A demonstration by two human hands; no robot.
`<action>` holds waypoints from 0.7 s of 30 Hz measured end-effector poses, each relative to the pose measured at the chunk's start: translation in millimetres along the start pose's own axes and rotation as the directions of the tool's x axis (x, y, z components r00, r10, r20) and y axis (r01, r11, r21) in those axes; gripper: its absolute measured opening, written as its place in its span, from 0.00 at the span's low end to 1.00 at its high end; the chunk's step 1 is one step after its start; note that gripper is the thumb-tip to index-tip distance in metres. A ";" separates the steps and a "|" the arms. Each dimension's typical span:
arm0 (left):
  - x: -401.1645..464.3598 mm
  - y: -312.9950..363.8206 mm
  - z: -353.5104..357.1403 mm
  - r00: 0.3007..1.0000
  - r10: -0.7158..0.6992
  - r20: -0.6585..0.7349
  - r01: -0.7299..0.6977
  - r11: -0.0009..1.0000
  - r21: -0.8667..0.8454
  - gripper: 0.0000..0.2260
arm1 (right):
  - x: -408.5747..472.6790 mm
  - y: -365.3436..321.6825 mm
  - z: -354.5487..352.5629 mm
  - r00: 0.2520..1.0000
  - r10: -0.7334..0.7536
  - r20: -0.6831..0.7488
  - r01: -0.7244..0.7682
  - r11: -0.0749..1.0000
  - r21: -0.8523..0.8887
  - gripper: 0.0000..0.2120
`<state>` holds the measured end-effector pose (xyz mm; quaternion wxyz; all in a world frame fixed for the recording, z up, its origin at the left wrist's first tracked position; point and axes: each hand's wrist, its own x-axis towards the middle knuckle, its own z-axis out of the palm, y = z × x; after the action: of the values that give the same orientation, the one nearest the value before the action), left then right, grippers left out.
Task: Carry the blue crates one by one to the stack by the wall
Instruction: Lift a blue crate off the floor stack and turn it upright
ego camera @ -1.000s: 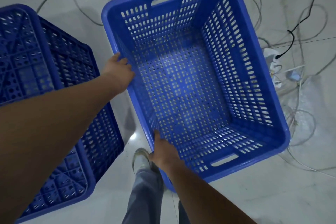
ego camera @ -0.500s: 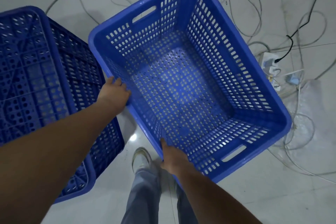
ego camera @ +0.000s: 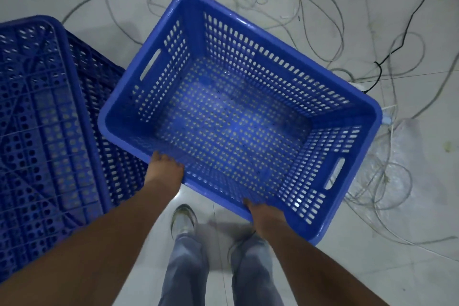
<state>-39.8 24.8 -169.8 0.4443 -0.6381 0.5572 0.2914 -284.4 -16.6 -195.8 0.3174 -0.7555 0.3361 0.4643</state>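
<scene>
The held blue crate [ego camera: 238, 117] is the reference item: an open-topped, perforated plastic crate with slotted walls, a hole-patterned base and one handle slot in each short end wall. It is carried clear of the floor [ego camera: 409, 268], opening upward, with its long axis running diagonally across the view and its interior holding nothing. Both hands are on the long rim nearest the person. The left hand [ego camera: 165, 169] grips that rim toward the crate's left end, fingers curled over the edge. The right hand [ego camera: 265, 216] grips the same rim toward the crate's right end, fingers curled over the edge and thumb inside the wall. Both forearms are bare. Directly left of the held crate stands a second blue crate [ego camera: 47, 131], turned upside down so that its ribbed, perforated underside faces up; one of its slotted side walls faces the held crate, and whether the two touch cannot be determined. Below the held crate's near rim are the person's two legs in grey-blue trousers [ego camera: 188, 271] and two pale shoes [ego camera: 183, 218] on the tiled floor. Beyond and to the right of the held crate, loose grey and white cables [ego camera: 323, 20] lie tangled on the floor, with one black cable [ego camera: 407, 30] running among them
</scene>
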 end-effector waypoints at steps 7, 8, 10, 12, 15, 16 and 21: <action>-16.2 39.4 17.6 1.000 0.019 -0.007 -0.020 0.992 -0.123 0.13 | -14.2 34.4 -11.4 0.988 0.127 0.092 -0.120 0.990 -0.074 0.26; -17.8 44.6 19.0 1.000 0.016 -0.006 -0.016 0.989 -0.148 0.13 | -16.3 38.7 -13.8 0.990 0.121 0.072 -0.114 0.988 -0.101 0.25; -21.5 56.0 20.9 1.000 0.010 0.016 -0.007 0.984 -0.178 0.14 | -17.7 52.0 -13.2 0.992 0.118 0.051 -0.110 0.985 -0.133 0.24; -26.0 69.3 22.7 0.999 0.012 0.035 -0.005 0.982 -0.189 0.15 | -17.0 64.9 -14.2 0.991 0.124 0.057 -0.112 0.977 -0.180 0.25; -32.2 90.0 23.4 0.999 0.034 0.035 -0.026 0.977 -0.209 0.15 | -15.6 81.3 -14.6 0.989 0.139 0.056 -0.122 0.964 -0.234 0.26; -34.0 96.4 23.9 0.999 0.041 0.032 -0.033 0.974 -0.226 0.15 | -15.9 84.8 -15.3 0.987 0.150 0.057 -0.132 0.961 -0.242 0.27; -44.3 117.0 28.8 0.998 0.057 0.033 -0.046 0.962 -0.268 0.14 | -15.5 96.0 -18.4 0.982 0.176 0.074 -0.147 0.943 -0.297 0.28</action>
<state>-159.0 72.3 -172.3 0.3578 -0.6716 0.5200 0.3881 -357.8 -82.9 -191.0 0.1802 -0.7399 0.3088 0.5699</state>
